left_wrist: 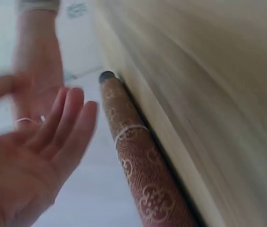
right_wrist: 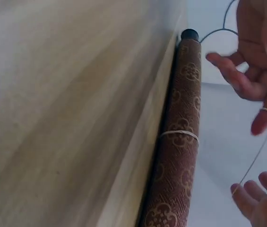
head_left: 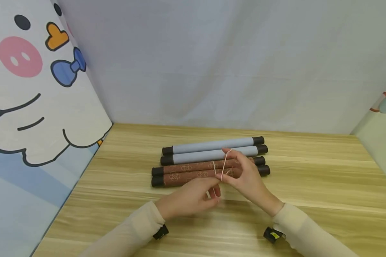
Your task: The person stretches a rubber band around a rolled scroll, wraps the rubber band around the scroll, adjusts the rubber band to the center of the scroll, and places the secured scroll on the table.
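Observation:
Two brown patterned scrolls with dark end caps, one nearer (head_left: pixel 177 178) and one behind it (head_left: pixel 188 167), lie side by side on the table. A thin white band (right_wrist: pixel 180 133) circles the brown roll seen in both wrist views; whether it circles both rolls is unclear. Above them a second thin white loop (head_left: pixel 224 165) is stretched. My right hand (head_left: pixel 250 178) holds it taut across its spread thumb and index finger. Just left, my left hand (head_left: pixel 193 196) has the loop round its extended index finger, near the right thumb; its other fingers are loosely bent.
Behind the brown rolls lie two pale blue scrolls, a nearer one (head_left: pixel 196 156) and a farther one (head_left: pixel 212 144), also dark-capped. They rest on a wood-grain table (head_left: pixel 321 171). A grey-white curtain (head_left: pixel 231 71) hangs at the back, and a cartoon-printed panel (head_left: pixel 51 117) stands left.

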Available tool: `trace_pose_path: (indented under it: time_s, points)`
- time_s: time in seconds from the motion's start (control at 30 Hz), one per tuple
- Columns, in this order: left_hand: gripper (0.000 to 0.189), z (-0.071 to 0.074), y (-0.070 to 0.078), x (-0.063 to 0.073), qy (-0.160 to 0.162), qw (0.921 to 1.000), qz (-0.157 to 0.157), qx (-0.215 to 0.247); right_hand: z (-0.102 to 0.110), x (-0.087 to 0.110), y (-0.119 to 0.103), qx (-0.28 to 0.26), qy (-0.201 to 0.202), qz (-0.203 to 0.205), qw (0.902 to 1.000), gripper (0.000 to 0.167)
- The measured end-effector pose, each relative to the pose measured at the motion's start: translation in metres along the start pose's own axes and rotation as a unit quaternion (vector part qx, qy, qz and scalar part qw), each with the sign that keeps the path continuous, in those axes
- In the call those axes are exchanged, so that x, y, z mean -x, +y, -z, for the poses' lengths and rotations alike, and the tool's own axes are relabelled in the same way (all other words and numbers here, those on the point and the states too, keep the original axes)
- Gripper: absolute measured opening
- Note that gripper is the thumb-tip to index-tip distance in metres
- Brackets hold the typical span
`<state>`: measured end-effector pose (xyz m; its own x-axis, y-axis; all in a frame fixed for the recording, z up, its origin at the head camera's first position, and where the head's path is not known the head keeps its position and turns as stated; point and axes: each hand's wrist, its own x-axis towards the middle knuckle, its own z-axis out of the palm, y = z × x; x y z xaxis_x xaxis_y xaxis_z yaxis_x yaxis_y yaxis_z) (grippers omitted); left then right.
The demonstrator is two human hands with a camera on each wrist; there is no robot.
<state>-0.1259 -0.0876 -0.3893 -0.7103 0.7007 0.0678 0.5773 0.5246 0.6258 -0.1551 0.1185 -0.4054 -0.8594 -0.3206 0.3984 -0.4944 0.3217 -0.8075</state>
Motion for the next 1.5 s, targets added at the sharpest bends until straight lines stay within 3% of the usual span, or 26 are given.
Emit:
trace_pose_path:
  time_s: [0.03,0.1,0.17,0.27,0.37,0.63,0.7,0.77,0.83,0.9,1.0,1.13,1.2,1.3,1.4,1.5]
  points:
    - [0.03,0.001,0.0,0.0,0.022,0.9985,0.023,0.044,0.001,-0.001,-0.001,-0.001,0.001,0.001,1.0,0.058]
    - [0.03,0.002,0.001,0.0,0.067,0.9864,0.059,0.138,0.003,-0.002,-0.001,-0.001,-0.002,0.0,1.0,0.065]
    - [0.028,0.004,0.003,-0.001,0.106,0.975,0.074,0.181,0.004,-0.003,-0.001,0.011,-0.01,0.001,0.9999,0.071]
    - [0.021,0.005,0.005,0.0,0.142,0.9686,0.083,0.186,0.005,-0.003,0.0,0.018,-0.036,-0.003,0.9992,0.077]
    - [0.02,0.004,0.004,-0.001,0.162,0.9706,0.078,0.16,0.004,0.0,-0.002,0.045,-0.05,0.003,0.9978,0.079]
    - [0.008,-0.002,0.001,-0.002,0.192,0.9668,0.026,0.167,-0.003,0.002,-0.005,0.134,-0.067,0.069,0.9863,0.059]
    - [0.006,-0.003,0.001,-0.001,0.189,0.9674,0.001,0.169,-0.004,0.001,-0.003,0.151,-0.06,0.062,0.9848,0.052]
    - [0.005,-0.005,0.002,-0.001,0.174,0.9703,-0.025,0.166,-0.004,-0.001,-0.003,0.147,-0.044,0.025,0.9879,0.046]
    - [0.006,-0.008,0.003,0.0,0.15,0.9767,-0.044,0.147,-0.003,-0.004,-0.005,0.096,-0.031,-0.041,0.994,0.042]
    - [0.006,-0.013,0.004,-0.001,0.122,0.9827,-0.046,0.132,-0.003,-0.006,-0.01,0.016,-0.025,-0.112,0.9933,0.042]
    - [0.009,-0.018,0.003,-0.002,0.091,0.9882,-0.026,0.12,-0.003,-0.007,-0.02,-0.135,-0.04,-0.185,0.9726,0.046]
    - [0.009,-0.017,0.0,-0.003,0.1,0.9837,0.025,0.147,-0.001,-0.003,-0.028,-0.238,-0.08,-0.19,0.9492,0.052]
    - [0.008,-0.015,-0.001,-0.003,0.122,0.9806,0.036,0.149,0.001,-0.001,-0.027,-0.234,-0.084,-0.177,0.9523,0.053]
    - [0.008,-0.011,-0.001,-0.002,0.14,0.9798,0.025,0.141,0.005,0.001,-0.023,-0.182,-0.084,-0.157,0.967,0.057]
    - [0.01,-0.008,-0.001,-0.001,0.136,0.9841,0.003,0.114,0.007,0.002,-0.016,-0.104,-0.089,-0.136,0.9812,0.061]
    - [0.012,0.002,-0.006,0.0,0.126,0.9895,0.016,0.069,0.01,0.002,-0.011,-0.014,-0.084,-0.1,0.9913,0.063]
